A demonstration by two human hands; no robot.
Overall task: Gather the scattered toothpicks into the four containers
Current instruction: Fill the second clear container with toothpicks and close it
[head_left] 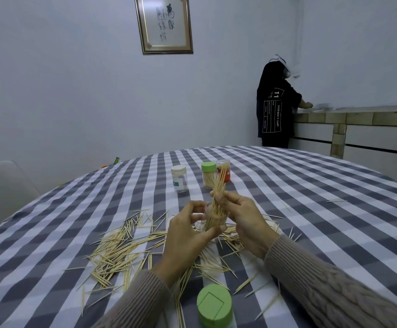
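The left hand (pixel 188 229) curls its fingers around a clear container (pixel 212 221) held above the checked desk (pixel 311 185), while the right hand (pixel 242 214) pinches a bundle of toothpicks (pixel 218 195) standing in that container's mouth. Loose toothpicks (pixel 119 252) lie scattered on the desk under and left of the hands. A green lid (pixel 214 305) sits nearest the camera, and three more containers (pixel 208 174) stand beyond the hands.
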